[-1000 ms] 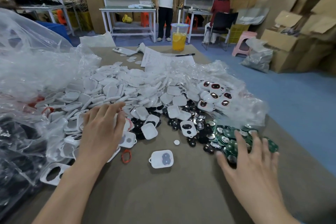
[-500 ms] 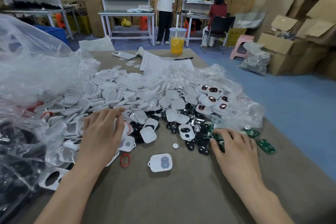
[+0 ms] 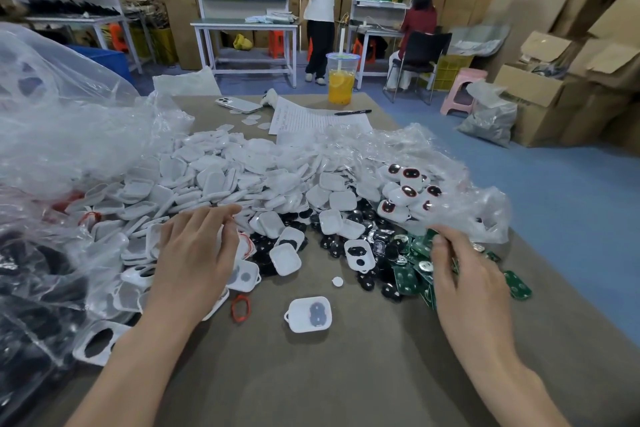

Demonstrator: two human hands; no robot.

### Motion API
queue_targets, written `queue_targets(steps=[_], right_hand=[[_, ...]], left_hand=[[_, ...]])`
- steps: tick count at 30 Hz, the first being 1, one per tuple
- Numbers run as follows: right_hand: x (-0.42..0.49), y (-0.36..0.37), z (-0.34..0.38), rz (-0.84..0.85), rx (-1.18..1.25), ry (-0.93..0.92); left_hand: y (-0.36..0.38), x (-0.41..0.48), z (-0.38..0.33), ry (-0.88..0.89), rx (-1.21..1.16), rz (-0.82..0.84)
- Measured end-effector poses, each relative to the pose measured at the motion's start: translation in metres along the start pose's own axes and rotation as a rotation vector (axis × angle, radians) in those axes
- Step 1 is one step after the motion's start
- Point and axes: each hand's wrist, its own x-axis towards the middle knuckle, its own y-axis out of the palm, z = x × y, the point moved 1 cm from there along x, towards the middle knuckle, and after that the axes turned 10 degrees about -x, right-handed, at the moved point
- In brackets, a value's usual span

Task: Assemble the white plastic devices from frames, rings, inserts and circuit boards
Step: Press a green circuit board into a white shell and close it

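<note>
My left hand point(image 3: 194, 260) rests flat, fingers relaxed, on the near edge of a big pile of white shells point(image 3: 221, 180). My right hand point(image 3: 464, 274) is over the heap of green circuit boards point(image 3: 408, 279), its thumb and curled fingers pinching one board. Between my hands a single white shell with two grey pads point(image 3: 309, 314) lies on the brown table point(image 3: 346, 374), with a red ring point(image 3: 240, 308) to its left. Black inserts point(image 3: 332, 243) are scattered in the middle. A white frame point(image 3: 98, 343) lies beside my left forearm. Assembled devices with dark windows point(image 3: 408, 191) sit in a clear bag.
Crumpled clear plastic bags point(image 3: 52, 121) fill the left side. At the table's far end stand a cup of orange drink point(image 3: 341, 80), a phone point(image 3: 238, 105), a paper sheet point(image 3: 311, 120) and a pen point(image 3: 352, 112). The table's right edge drops to a blue floor. Two people are at benches behind.
My right hand slid left over the green boards, then drew back with its fingers curled round one. My left hand has stayed on the white pile.
</note>
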Motion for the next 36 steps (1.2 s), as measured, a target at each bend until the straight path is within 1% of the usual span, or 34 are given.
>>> queue_targets(steps=[3, 5, 8, 9, 12, 15, 19, 23, 29, 32, 36], right_hand=[[0.000, 0.012, 0.021, -0.031, 0.162, -0.175], [0.007, 0.023, 0.037, 0.050, 0.325, -0.224], [0.022, 0.038, 0.067, 0.276, 0.636, -0.144], [0.028, 0.043, 0.076, 0.347, 0.725, -0.107], [0.042, 0.057, 0.097, 0.541, 0.964, -0.055], [0.046, 0.069, 0.103, 0.684, 1.133, -0.007], [0.045, 0.076, 0.101, 0.743, 1.142, 0.001], [0.048, 0.075, 0.096, 0.786, 1.168, 0.032], [0.051, 0.076, 0.091, 0.874, 1.156, 0.114], [0.050, 0.078, 0.088, 0.891, 1.095, 0.109], [0.050, 0.078, 0.087, 0.907, 1.024, 0.076]], left_hand=[[-0.001, -0.002, -0.002, 0.049, -0.009, -0.036], [-0.002, -0.002, -0.005, 0.100, -0.021, -0.065], [-0.003, -0.004, -0.015, 0.205, -0.087, -0.083], [-0.003, -0.005, -0.018, 0.212, -0.135, -0.071], [-0.001, -0.008, -0.025, 0.094, -0.337, -0.019], [0.003, -0.009, -0.032, 0.032, -0.447, 0.019], [0.006, -0.007, -0.039, -0.004, -0.490, 0.084], [0.011, -0.008, -0.036, -0.126, -0.591, 0.144], [0.013, -0.008, -0.038, -0.247, -0.787, 0.139], [0.010, -0.009, -0.037, -0.282, -0.807, 0.122], [0.006, -0.007, -0.036, -0.276, -0.870, 0.107]])
